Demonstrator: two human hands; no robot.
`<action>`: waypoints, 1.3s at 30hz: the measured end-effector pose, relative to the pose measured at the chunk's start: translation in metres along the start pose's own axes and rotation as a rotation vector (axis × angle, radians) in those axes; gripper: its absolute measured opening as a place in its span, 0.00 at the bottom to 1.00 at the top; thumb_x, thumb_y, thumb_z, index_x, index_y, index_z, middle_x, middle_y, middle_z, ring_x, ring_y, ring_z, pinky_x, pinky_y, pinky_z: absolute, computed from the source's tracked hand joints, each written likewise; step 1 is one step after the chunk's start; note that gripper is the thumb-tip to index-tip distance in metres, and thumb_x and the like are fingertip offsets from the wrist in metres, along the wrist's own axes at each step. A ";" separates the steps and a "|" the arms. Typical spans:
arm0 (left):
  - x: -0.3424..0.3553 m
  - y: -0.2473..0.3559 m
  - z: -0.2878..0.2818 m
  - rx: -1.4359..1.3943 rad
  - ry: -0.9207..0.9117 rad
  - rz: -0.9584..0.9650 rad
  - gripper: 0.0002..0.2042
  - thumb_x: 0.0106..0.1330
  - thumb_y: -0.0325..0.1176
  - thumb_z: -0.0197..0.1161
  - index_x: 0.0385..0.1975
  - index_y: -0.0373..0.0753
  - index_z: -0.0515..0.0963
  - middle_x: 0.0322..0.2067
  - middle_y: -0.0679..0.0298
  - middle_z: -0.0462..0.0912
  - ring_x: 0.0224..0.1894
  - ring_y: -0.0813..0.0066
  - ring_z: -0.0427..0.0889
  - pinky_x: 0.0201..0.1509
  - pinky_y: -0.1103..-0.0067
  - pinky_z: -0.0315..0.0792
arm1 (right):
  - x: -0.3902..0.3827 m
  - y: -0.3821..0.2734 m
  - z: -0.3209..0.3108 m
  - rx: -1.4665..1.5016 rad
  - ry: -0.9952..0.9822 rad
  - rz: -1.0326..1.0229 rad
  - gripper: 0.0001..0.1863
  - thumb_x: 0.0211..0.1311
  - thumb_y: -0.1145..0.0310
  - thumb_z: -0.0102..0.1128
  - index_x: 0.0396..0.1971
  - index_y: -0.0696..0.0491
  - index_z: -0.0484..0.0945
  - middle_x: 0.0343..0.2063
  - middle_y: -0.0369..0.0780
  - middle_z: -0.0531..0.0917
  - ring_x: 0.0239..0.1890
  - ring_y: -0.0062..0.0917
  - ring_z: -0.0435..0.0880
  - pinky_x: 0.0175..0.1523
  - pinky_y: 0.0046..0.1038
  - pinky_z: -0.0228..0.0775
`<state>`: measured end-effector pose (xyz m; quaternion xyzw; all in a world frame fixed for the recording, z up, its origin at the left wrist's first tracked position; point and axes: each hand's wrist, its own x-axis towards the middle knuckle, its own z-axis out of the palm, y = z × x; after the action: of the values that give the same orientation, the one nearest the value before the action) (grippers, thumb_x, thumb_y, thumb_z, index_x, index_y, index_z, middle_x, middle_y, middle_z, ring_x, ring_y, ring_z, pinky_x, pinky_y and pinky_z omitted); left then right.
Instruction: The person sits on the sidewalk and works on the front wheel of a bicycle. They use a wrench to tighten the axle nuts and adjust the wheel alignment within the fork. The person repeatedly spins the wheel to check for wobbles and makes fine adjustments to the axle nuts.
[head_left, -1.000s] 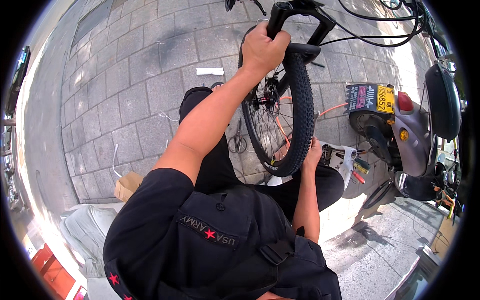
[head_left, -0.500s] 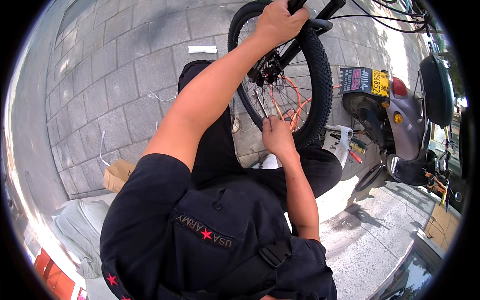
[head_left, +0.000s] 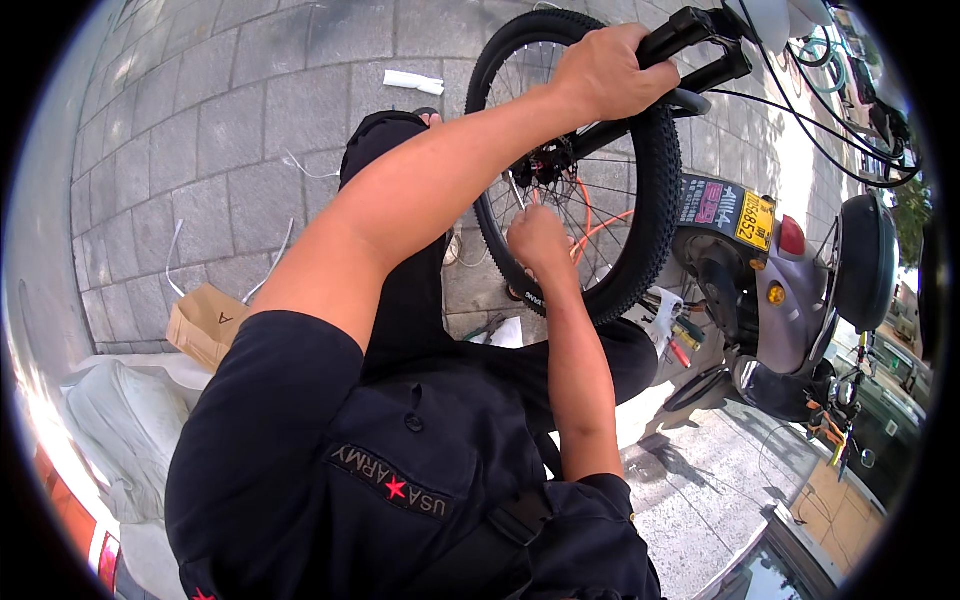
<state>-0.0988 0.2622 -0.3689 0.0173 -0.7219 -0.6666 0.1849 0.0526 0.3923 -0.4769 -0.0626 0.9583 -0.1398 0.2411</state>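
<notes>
A bicycle front wheel with a black knobby tyre (head_left: 657, 205) stands upright before me. Up at its top right, my left hand (head_left: 608, 78) is closed around the black fork (head_left: 690, 38). My right hand (head_left: 541, 240) is in front of the spokes, its fingers closed on a slim silver wrench-like tool (head_left: 516, 190). This tool points up toward the hub (head_left: 546, 165) and brake disc; its exact shape is partly hidden by my fingers, and I cannot tell whether its tip touches the hub. Orange cable (head_left: 590, 215) shows through the spokes.
A parked scooter (head_left: 785, 290) is at right. Hand tools with coloured handles (head_left: 683, 350) lie by my right knee. A brown paper bag (head_left: 208, 325) and grey cloth cover (head_left: 125, 420) are at left; a white strip (head_left: 413, 81) lies on the paving. Black cables (head_left: 790, 130) hang top right.
My right hand has moved up from the lower rim toward the hub with the tool. My left hand keeps its hold on the fork. The whole view has shifted somewhat.
</notes>
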 end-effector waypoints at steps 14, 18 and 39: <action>0.000 0.006 0.001 0.082 0.021 -0.013 0.19 0.55 0.48 0.67 0.31 0.34 0.83 0.23 0.51 0.83 0.28 0.53 0.84 0.38 0.66 0.78 | 0.054 0.036 0.152 0.264 0.168 -0.022 0.22 0.77 0.58 0.48 0.34 0.62 0.79 0.31 0.62 0.84 0.38 0.62 0.84 0.47 0.57 0.74; 0.000 0.001 -0.001 0.056 0.022 -0.007 0.18 0.56 0.47 0.66 0.28 0.33 0.82 0.20 0.52 0.81 0.26 0.57 0.83 0.36 0.67 0.77 | 0.038 0.037 0.144 0.177 0.069 -0.016 0.22 0.77 0.57 0.47 0.35 0.62 0.78 0.31 0.62 0.84 0.39 0.62 0.84 0.46 0.57 0.74; 0.002 0.001 -0.001 0.047 0.005 -0.012 0.19 0.56 0.48 0.66 0.29 0.34 0.82 0.22 0.53 0.83 0.27 0.60 0.83 0.38 0.69 0.77 | 0.009 -0.014 -0.032 -0.273 -0.076 -0.093 0.17 0.68 0.64 0.51 0.32 0.61 0.86 0.31 0.57 0.87 0.39 0.55 0.88 0.50 0.52 0.78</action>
<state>-0.0999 0.2609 -0.3672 0.0273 -0.7369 -0.6504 0.1822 0.0303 0.3853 -0.4500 -0.1445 0.9546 -0.0165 0.2599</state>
